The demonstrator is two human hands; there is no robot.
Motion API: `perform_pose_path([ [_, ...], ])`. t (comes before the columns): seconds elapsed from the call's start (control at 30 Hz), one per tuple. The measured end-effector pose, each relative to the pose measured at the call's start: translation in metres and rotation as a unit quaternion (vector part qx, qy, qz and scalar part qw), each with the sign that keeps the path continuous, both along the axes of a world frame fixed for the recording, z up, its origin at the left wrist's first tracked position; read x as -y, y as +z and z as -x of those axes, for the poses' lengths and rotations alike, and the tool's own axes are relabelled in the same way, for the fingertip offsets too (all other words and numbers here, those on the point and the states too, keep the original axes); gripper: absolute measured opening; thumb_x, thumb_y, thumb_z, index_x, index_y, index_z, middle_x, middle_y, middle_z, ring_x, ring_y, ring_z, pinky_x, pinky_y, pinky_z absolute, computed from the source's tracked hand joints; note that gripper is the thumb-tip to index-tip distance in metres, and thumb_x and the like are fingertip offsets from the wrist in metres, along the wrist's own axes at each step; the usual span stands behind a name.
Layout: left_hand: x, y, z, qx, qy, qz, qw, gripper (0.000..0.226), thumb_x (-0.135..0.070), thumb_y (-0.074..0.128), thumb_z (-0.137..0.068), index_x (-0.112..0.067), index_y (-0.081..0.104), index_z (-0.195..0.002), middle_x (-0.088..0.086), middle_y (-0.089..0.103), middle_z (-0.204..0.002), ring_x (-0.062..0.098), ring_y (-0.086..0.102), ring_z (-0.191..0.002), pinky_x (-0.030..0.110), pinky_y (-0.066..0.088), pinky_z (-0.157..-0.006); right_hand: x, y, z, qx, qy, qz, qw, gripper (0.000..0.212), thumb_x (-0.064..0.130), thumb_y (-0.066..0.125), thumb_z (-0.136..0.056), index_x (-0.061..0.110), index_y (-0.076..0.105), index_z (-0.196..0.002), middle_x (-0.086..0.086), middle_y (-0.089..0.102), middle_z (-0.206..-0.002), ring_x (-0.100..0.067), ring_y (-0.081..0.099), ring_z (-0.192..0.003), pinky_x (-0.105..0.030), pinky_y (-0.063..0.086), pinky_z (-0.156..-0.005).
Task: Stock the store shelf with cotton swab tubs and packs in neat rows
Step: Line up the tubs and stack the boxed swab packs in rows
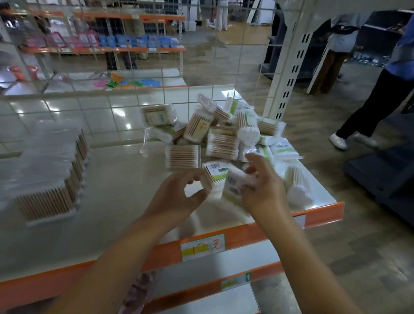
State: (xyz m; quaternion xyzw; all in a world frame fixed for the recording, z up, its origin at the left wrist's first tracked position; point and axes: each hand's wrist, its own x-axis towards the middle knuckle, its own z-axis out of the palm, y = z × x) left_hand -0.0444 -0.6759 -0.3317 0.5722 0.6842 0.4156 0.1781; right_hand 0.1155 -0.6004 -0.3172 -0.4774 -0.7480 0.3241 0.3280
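Two bare hands meet in the middle of the frame, just over the front part of a pale shelf with an orange front edge (322,213). The right hand (263,187) has its fingers curled round a small clear plastic pack of cotton swabs with white tips and wooden sticks (236,182). The left hand (182,195) has its fingers and thumb bent toward a second pack with a green and white label and a barcode (215,173); its fingertips seem to touch that pack's left side, but the picture is blurry there and I cannot tell if it really holds it. The two packs sit side by side, touching, between the hands. Just behind them, toward the upper right of the frame, lies a messy heap of more swab packs (218,135), pointing every which way. Far off in the lower left of the frame stands a neat row of packs (54,185), sticks side by side, the row running from the front of the shelf toward the back. So the tidy row lies to the left of the hands, well apart from them, and the left hand is the nearer one to it. I think the packs must travel left and be turned so their sticks line up with that row.
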Motion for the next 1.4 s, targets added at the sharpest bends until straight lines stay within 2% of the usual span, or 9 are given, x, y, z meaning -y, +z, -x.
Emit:
perform_pose_path([
  [0.1, 0.000, 0.003, 0.004, 0.104, -0.006, 0.008, 0.995, 0.032, -0.021, 0.070, -0.081, -0.038, 0.055, -0.104, -0.014, 0.063, -0.098, 0.003, 0.059, -0.093, 0.018, 0.044, -0.077, 0.000, 0.014, 0.001, -0.071, 0.031, 0.013, 0.997, 0.059, -0.007, 0.062, -0.079, 0.027, 0.048, -0.125, 0.004, 0.056, -0.098, -0.001, 0.052, -0.076, -0.006, 0.046, -0.054],
  [0.3, 0.011, 0.014, 0.003, 0.331, -0.071, 0.007, 0.941, 0.034, -0.014, 0.077, -0.066, -0.018, 0.067, -0.098, -0.003, 0.071, -0.088, 0.006, 0.063, -0.076, 0.016, 0.046, -0.062, 0.005, 0.029, 0.013, -0.220, 0.093, 0.049, 0.970, 0.060, -0.011, 0.065, -0.076, 0.041, 0.050, -0.101, 0.002, 0.065, -0.096, -0.020, 0.064, -0.086, -0.035, 0.057, -0.073],
  [0.5, 0.021, 0.009, 0.010, 0.387, -0.068, 0.002, 0.919, 0.041, -0.013, 0.069, -0.066, -0.009, 0.066, -0.107, 0.008, 0.071, -0.105, 0.027, 0.065, -0.101, 0.036, 0.049, -0.087, 0.010, 0.030, 0.024, -0.290, 0.112, 0.071, 0.948, 0.053, -0.016, 0.063, -0.075, 0.030, 0.056, -0.098, -0.004, 0.064, -0.094, -0.023, 0.061, -0.091, -0.042, 0.054, -0.079],
  [0.67, 0.023, 0.015, 0.015, 0.400, -0.057, -0.033, 0.914, 0.040, -0.004, 0.075, -0.059, -0.013, 0.068, -0.097, 0.003, 0.073, -0.093, 0.018, 0.068, -0.088, 0.028, 0.053, -0.080, 0.015, 0.029, 0.028, -0.295, 0.110, 0.063, 0.947, 0.048, -0.013, 0.064, -0.076, 0.029, 0.055, -0.098, 0.000, 0.064, -0.091, -0.017, 0.061, -0.088, -0.038, 0.054, -0.079],
  [0.77, 0.021, 0.028, 0.020, 0.400, -0.018, -0.081, 0.913, 0.042, -0.009, 0.075, -0.057, -0.018, 0.066, -0.097, -0.006, 0.072, -0.081, 0.013, 0.065, -0.079, 0.020, 0.052, -0.065, 0.020, 0.028, 0.026, -0.288, 0.088, 0.010, 0.953, 0.035, 0.007, 0.067, -0.080, 0.034, 0.055, -0.098, 0.007, 0.064, -0.072, -0.013, 0.062, -0.074, -0.033, 0.054, -0.073],
  [0.9, 0.023, 0.046, 0.033, 0.378, -0.009, -0.106, 0.919, 0.044, -0.015, 0.069, -0.059, -0.021, 0.062, -0.102, -0.005, 0.072, -0.075, 0.008, 0.067, -0.070, 0.017, 0.049, -0.058, 0.026, 0.026, 0.026, -0.272, 0.066, -0.027, 0.960, 0.015, 0.023, 0.061, -0.087, 0.035, 0.056, -0.094, -0.013, 0.062, -0.065, -0.014, 0.064, -0.065, -0.034, 0.051, -0.066],
  [1.1, 0.026, 0.052, 0.037, 0.345, -0.063, -0.074, 0.933, 0.047, -0.014, 0.072, -0.056, -0.023, 0.063, -0.101, 0.004, 0.074, -0.081, 0.016, 0.069, -0.075, 0.023, 0.053, -0.065, 0.032, 0.028, 0.039, -0.214, 0.203, 0.070, 0.953, 0.028, 0.015, 0.071, -0.079, 0.042, 0.067, -0.084, 0.015, 0.065, -0.070, -0.006, 0.060, -0.071, -0.028, 0.050, -0.069],
  [1.2, 0.027, 0.050, 0.039, 0.354, -0.059, -0.069, 0.931, 0.047, -0.014, 0.071, -0.057, -0.022, 0.062, -0.103, 0.005, 0.074, -0.085, 0.017, 0.069, -0.078, 0.024, 0.053, -0.066, 0.034, 0.027, 0.043, -0.233, 0.221, 0.086, 0.943, 0.031, 0.013, 0.073, -0.075, 0.042, 0.069, -0.085, 0.010, 0.065, -0.068, -0.016, 0.061, -0.072, -0.035, 0.051, -0.070],
  [1.4, 0.030, 0.039, 0.038, 0.461, -0.032, -0.052, 0.885, 0.035, -0.011, 0.069, -0.061, -0.012, 0.065, -0.095, 0.000, 0.072, -0.084, 0.015, 0.068, -0.077, 0.027, 0.054, -0.060, 0.034, 0.021, 0.048, -0.327, 0.173, 0.118, 0.922, 0.030, -0.002, 0.061, -0.084, 0.024, 0.059, -0.100, -0.012, 0.065, -0.079, -0.015, 0.062, -0.072, -0.024, 0.049, -0.058],
])
